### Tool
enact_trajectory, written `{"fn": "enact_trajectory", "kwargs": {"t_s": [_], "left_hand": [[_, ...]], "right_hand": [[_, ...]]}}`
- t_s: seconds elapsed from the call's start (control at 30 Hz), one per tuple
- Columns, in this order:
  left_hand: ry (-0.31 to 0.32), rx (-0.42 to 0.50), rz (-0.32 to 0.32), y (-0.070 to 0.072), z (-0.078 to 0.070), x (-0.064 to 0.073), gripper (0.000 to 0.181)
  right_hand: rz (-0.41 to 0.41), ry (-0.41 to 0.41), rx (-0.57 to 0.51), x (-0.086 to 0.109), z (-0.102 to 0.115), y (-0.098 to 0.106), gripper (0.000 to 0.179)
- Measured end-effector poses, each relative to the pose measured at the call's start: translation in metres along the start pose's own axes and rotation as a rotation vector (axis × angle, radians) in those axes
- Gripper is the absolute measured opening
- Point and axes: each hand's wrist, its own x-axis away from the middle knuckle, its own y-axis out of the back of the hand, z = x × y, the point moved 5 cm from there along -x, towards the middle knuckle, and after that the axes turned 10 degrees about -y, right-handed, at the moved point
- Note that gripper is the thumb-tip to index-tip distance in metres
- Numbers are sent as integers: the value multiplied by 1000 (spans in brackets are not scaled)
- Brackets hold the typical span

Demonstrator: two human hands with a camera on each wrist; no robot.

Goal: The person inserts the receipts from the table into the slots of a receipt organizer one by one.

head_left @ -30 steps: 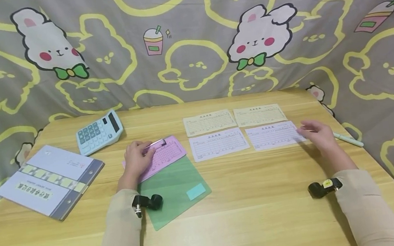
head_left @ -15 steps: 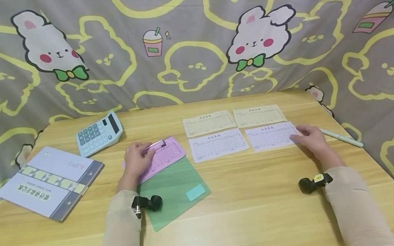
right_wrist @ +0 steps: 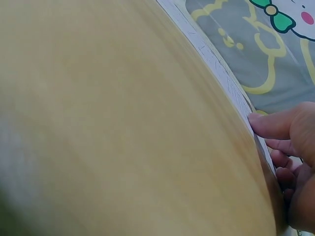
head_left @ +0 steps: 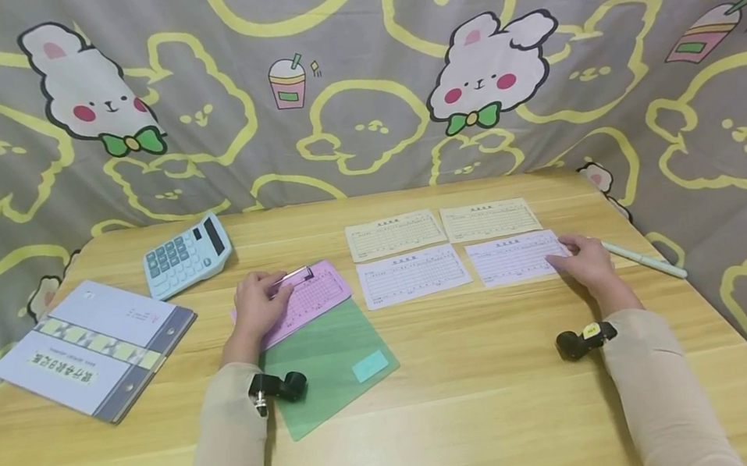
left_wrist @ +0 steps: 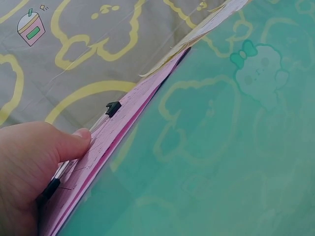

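My left hand (head_left: 257,308) holds the metal clip (head_left: 297,276) at the top of a green see-through clipboard (head_left: 334,364). Pink printed forms (head_left: 317,291) lie under that clip. In the left wrist view the thumb (left_wrist: 74,145) lies over the clip's bar, and the other fingers are hidden. On the right, my right hand (head_left: 587,261) pinches the right end of a pale lilac printed form (head_left: 510,259). The right wrist view shows the thumb (right_wrist: 270,125) on the form's edge (right_wrist: 229,88), with the fingers curled below it.
Another lilac form (head_left: 414,275) lies beside it, with two cream forms (head_left: 395,235) behind. A light blue calculator (head_left: 185,256) and a lilac ledger book (head_left: 94,348) are at the left. A pale green pen (head_left: 646,258) lies right of my right hand. A patterned curtain (head_left: 350,55) encloses the table.
My right hand has moved left and onto the right end of the lilac form, its thumb coming down on the paper. The left hand has stayed at the clip.
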Motion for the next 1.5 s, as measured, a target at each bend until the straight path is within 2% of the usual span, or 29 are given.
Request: {"fn": "enact_trajectory", "kwargs": {"t_s": [0.23,0.5,0.73,1.07,1.2,1.37,1.5], "left_hand": [[25,0,19,-1,0,0,36],[6,-8,8,0,-1,0,35],[-12,-13,-5,1,0,0,35],[-15,-6,-17,0,1,0,35],[-11,-5,-10,0,1,0,35],[-16,1,-15,0,1,0,34],[-14,0,-10,0,1,0,34]], "right_hand": [[-27,12,13,1,0,1,52],[-54,-17,35,1,-1,0,48],[-111,-29,69,3,1,-1,44],[-141,60,153,9,8,1,40],[-114,75,112,9,7,0,40],[-99,108,5,10,1,3,43],[-100,140,-19,11,-4,9,36]]}}
